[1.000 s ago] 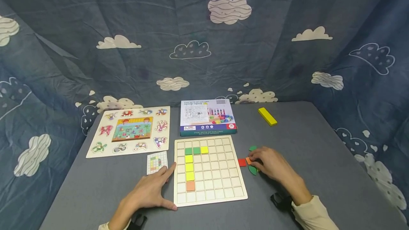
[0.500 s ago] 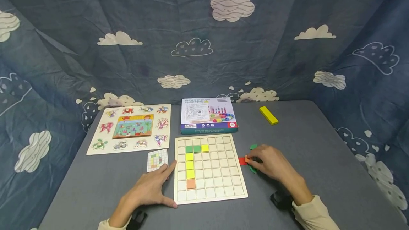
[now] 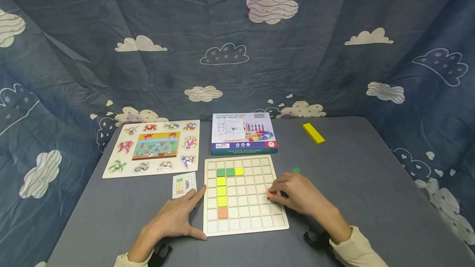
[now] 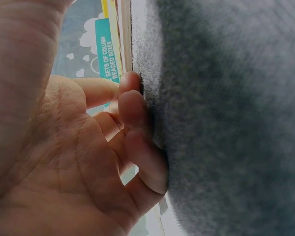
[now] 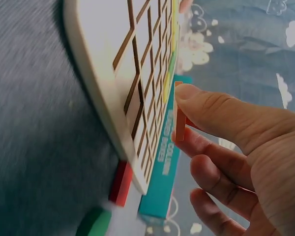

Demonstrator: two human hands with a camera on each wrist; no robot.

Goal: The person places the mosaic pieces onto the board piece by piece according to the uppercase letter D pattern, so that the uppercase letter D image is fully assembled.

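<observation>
A wooden grid board (image 3: pixel 252 209) lies flat in front of me, with green tiles (image 3: pixel 225 172), yellow tiles (image 3: pixel 221 191) and an orange tile (image 3: pixel 222 212) in its cells. My right hand (image 3: pixel 297 193) pinches another orange square tile (image 5: pixel 180 113) between thumb and index finger, over the right side of the board. In the right wrist view that tile stands on edge, above the grid surface. My left hand (image 3: pixel 176 217) is spread at the board's left edge, thumb and index fingertip right at the rim. A small pattern card (image 3: pixel 184 184) lies beyond its fingers.
Beside the board's right edge lie a red tile (image 5: pixel 120 183) and a green piece (image 5: pixel 94 221). A game box (image 3: pixel 243 133) stands behind the board. A sea-animal puzzle (image 3: pixel 126 168) is at back left, a yellow block (image 3: pixel 313 134) at back right.
My right hand has picked up the orange tile beside the board and carried it left, over the board's right columns. The left hand has stayed at the left edge.
</observation>
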